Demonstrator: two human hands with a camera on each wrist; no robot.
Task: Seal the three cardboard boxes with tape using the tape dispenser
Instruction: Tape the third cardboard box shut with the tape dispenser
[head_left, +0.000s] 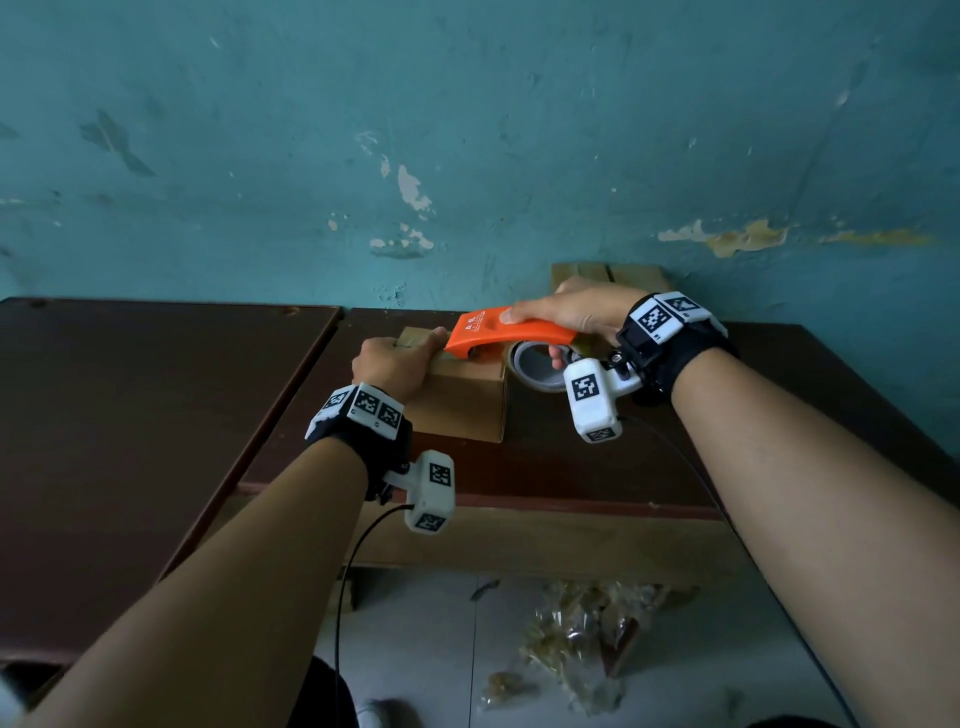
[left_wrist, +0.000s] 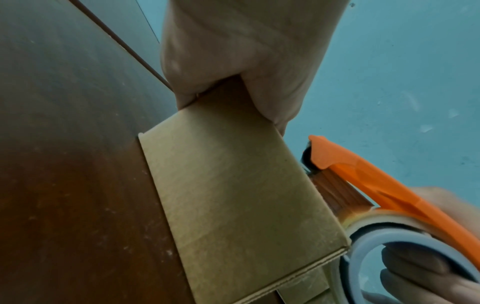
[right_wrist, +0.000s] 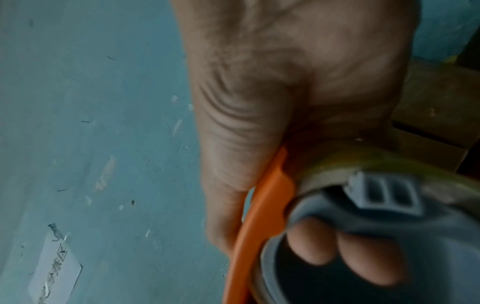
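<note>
A small cardboard box (head_left: 462, 400) (left_wrist: 233, 195) stands on the dark table (head_left: 571, 457). My left hand (head_left: 397, 361) (left_wrist: 241, 61) grips its far left top corner, thumb on the lid. My right hand (head_left: 566, 312) (right_wrist: 272, 92) holds the orange tape dispenser (head_left: 504, 335) (left_wrist: 363, 179) (right_wrist: 257, 216), fingers curled through the grey hub of the tape roll (head_left: 537, 364) (left_wrist: 405, 246). The dispenser's front end rests on the box top near the right edge, and a strip of brown tape (left_wrist: 337, 191) runs from the roll to the box. Another cardboard box (head_left: 613, 275) stands behind my right hand by the wall.
A second dark table (head_left: 130, 441) joins on the left. The teal wall (head_left: 467, 130) rises right behind the tables. Crumpled tape scraps (head_left: 582, 639) lie on the floor below the table front. A paper label (right_wrist: 54, 273) hangs on the wall.
</note>
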